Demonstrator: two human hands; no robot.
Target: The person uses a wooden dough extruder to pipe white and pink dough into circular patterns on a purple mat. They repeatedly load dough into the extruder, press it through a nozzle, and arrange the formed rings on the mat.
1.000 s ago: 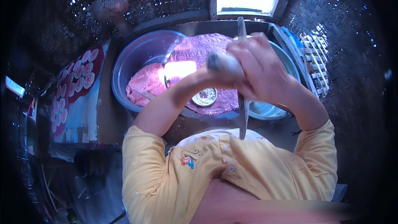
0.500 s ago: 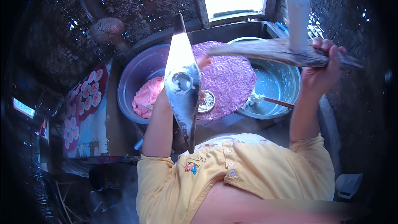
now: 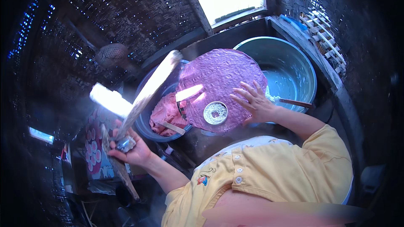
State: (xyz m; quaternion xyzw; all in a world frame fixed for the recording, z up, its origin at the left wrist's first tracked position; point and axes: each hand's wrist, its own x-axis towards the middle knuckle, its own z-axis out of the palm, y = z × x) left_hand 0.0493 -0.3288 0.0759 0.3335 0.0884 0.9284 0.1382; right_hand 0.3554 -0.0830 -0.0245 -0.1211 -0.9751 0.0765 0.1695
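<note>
My left hand (image 3: 136,150), at the left, is closed around two pointed wooden pieces of a hand press (image 3: 149,88). A thick white cylinder (image 3: 110,100) sticks out from the longer piece, and the other piece (image 3: 126,180) hangs below my fingers. My right hand (image 3: 256,106) has its fingers spread at the right edge of a round purple mat (image 3: 223,73); I cannot tell if it presses on it. Near the mat's front edge lies a small round ring (image 3: 215,113) with white strands in it.
A tub with pink dough (image 3: 168,111) and a flat stick (image 3: 173,128) stands left of the mat. At the right is a large grey-green tub (image 3: 294,67) with a wooden-handled tool (image 3: 294,102). Pink-and-white discs (image 3: 93,155) lie far left. A perforated ladle (image 3: 112,54) hangs on the woven wall.
The wooden piece with the white cylinder went from my right hand to my left, which swung out leftward with both pieces. My emptied right hand came down to the purple mat.
</note>
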